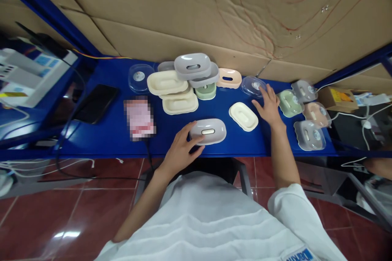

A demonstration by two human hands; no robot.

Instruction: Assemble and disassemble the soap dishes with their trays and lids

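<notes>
My left hand [183,145] grips the left end of a grey oval soap dish [219,130] near the front edge of the bench, its fingers around the dish's sides. A pale slot shows in the middle of that dish. Farther right, my right hand [270,106] reaches out with fingers spread at the right end of a clear plastic lid [249,85] bearing a round sticker. Whether the fingertips press on the lid, I cannot tell. Between both hands lies a cream oval tray [244,116].
Stacked grey dishes [192,62] and cream trays [167,83] stand at the back, beside a peach dish [234,79] and a green dish [206,91]. Another clear lid [137,83] is left. Several lidded dishes [310,135] sit right. A black phone-like slab [95,104] lies left.
</notes>
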